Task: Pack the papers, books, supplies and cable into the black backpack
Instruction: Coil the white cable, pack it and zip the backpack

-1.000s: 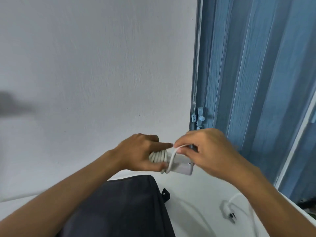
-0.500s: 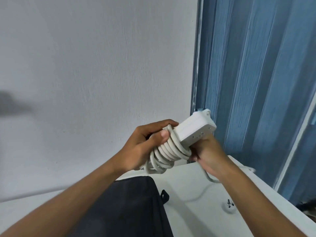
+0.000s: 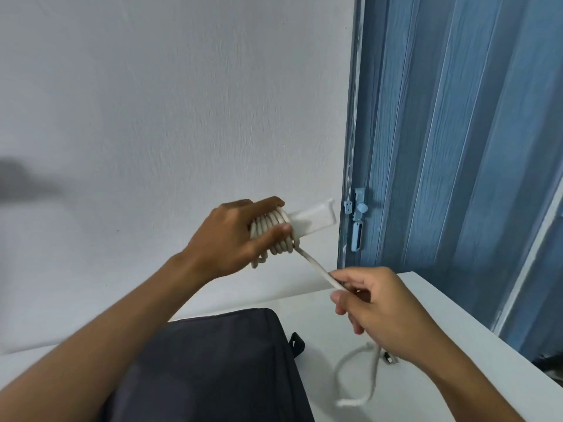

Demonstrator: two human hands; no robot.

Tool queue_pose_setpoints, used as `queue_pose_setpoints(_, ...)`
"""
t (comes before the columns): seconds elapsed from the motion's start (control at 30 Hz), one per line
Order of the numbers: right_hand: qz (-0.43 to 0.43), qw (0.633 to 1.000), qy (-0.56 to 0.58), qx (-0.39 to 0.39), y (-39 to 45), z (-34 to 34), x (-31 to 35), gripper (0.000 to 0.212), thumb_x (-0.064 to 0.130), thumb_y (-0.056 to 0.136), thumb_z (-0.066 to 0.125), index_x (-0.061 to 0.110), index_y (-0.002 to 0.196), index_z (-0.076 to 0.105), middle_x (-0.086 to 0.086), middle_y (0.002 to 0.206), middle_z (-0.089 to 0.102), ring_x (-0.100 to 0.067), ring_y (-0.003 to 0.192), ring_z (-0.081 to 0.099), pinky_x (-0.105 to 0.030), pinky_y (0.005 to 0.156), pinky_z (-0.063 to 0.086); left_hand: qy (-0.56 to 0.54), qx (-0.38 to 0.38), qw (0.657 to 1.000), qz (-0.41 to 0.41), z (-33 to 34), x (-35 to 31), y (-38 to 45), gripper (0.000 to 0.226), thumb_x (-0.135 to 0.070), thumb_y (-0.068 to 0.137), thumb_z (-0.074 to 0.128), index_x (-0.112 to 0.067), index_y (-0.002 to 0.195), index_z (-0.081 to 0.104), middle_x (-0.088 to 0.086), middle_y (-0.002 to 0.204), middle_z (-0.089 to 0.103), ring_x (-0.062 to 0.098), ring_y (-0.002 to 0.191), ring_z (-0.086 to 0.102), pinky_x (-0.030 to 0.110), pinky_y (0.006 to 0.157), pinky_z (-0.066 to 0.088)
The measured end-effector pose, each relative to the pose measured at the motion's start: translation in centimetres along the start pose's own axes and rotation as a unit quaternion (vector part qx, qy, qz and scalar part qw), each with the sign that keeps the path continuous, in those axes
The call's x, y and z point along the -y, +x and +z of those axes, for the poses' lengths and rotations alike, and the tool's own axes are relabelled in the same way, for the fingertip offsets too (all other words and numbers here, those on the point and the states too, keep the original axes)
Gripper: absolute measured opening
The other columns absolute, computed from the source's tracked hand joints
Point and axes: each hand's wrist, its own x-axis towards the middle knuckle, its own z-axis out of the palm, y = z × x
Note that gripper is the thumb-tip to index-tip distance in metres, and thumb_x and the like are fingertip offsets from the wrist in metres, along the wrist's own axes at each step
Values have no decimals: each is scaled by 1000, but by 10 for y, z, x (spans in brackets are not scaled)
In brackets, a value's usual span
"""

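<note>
Winding the white round cable [image 3: 313, 264] above the black fabric backpack [image 3: 213, 367].
My left hand [image 3: 234, 239] grips the coils on the white plastic power strip [image 3: 313, 219]; my right hand [image 3: 377, 309] pinches the taut strand.

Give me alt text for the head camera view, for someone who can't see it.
A person's left hand grips a white power strip with its cable coiled round it, while the right hand pinches the loose cable stretching from the coils. Below lies a black backpack on a white table, with a white wall and blue folding door behind.
</note>
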Motion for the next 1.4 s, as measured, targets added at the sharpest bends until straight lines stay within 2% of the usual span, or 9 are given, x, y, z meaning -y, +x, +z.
queue_pose_setpoints(0.1, -93, 969, -227, -25, 0, 7, 8, 16, 19, 92, 56, 7, 90, 67, -6, 69, 64, -13, 58, 52, -30, 59, 42, 144, 63, 987, 45, 10, -6, -6, 63, -74, 83, 31, -36, 129, 53, -2, 88, 62, 22, 71, 61, 32, 63, 51)
queue_pose_setpoints(0.23, -217, 940, -264, -4, 10, -16, 27, 11, 30, 87, 63, 25, 87, 72, 11, 76, 70, -6, 68, 61, -28, 64, 49, 175, 195, 959, 109, 5, -17, -7, 68, -75, 81, 25, -42, 137, 45, -7, 89, 59, 12, 68, 55, 21, 59, 37)
queue_pose_setpoints(0.57, -95, 965, 236, 69, 50, -26, 21, 9, 17, 62, 78, 16, 60, 70, 2, 53, 62, -6, 44, 52, -15, 42, 39, -298, 204, 932, 26, -6, -38, -28, 83, -46, 86, 59, -52, 148, 5, 1, 74, 60, 17, 63, 56, 33, 63, 47)
queue_pose_setpoints(0.67, -75, 946, 314, 21, 50, -7, 20, 34, 25, 83, 63, 21, 49, 66, 5, 54, 62, -6, 51, 57, -18, 48, 45, -390, 128, 912, 2, -9, -43, -25, 71, -51, 86, 58, -48, 147, 22, 13, 72, 58, 29, 63, 52, 35, 61, 42)
queue_pose_setpoints(0.77, 11, 881, 472, -22, 44, 4, 31, 57, 49, 90, 44, 18, 47, 64, -8, 50, 56, -21, 49, 51, -24, 50, 42, -433, 112, 894, -34, -11, -45, -24, 54, -42, 89, 54, -28, 141, 47, 16, 112, 69, 29, 103, 65, 36, 86, 51)
queue_pose_setpoints(0.9, -35, 963, 267, 1, 36, 4, 23, 15, 13, 86, 58, 8, 76, 68, -14, 53, 52, -25, 44, 42, -26, 42, 32, -421, 102, 900, -48, -7, -44, -27, 43, -27, 97, 48, 4, 125, 58, 24, 114, 64, 39, 105, 62, 52, 92, 50)
queue_pose_setpoints(1.03, 5, 992, 111, 60, 18, 0, 15, 32, -1, 95, 48, 21, 110, 66, -6, 69, 68, -16, 47, 52, -22, 43, 38, -345, 23, 936, -68, -13, -26, -23, 34, -30, 98, 48, -4, 113, 65, 22, 96, 66, 41, 89, 63, 56, 79, 50)
queue_pose_setpoints(1.17, 59, 994, 30, 84, 4, 3, 10, 19, 5, 94, 53, 16, 105, 64, -5, 68, 68, -17, 50, 59, -22, 49, 46, -117, -53, 989, -75, -12, 2, -22, 41, -55, 90, 48, -29, 117, 66, -4, 90, 71, 16, 82, 67, 41, 76, 55)
queue_pose_setpoints(1.4, -63, 978, -198, 18, 5, -2, 27, 15, 15, 90, 59, 13, 78, 69, 0, 66, 67, -12, 53, 56, -18, 54, 41, 187, 115, 975, 25, 10, 11, -27, 71, -75, 81, 26, -38, 138, 47, -1, 96, 62, 25, 75, 63, 32, 67, 49)
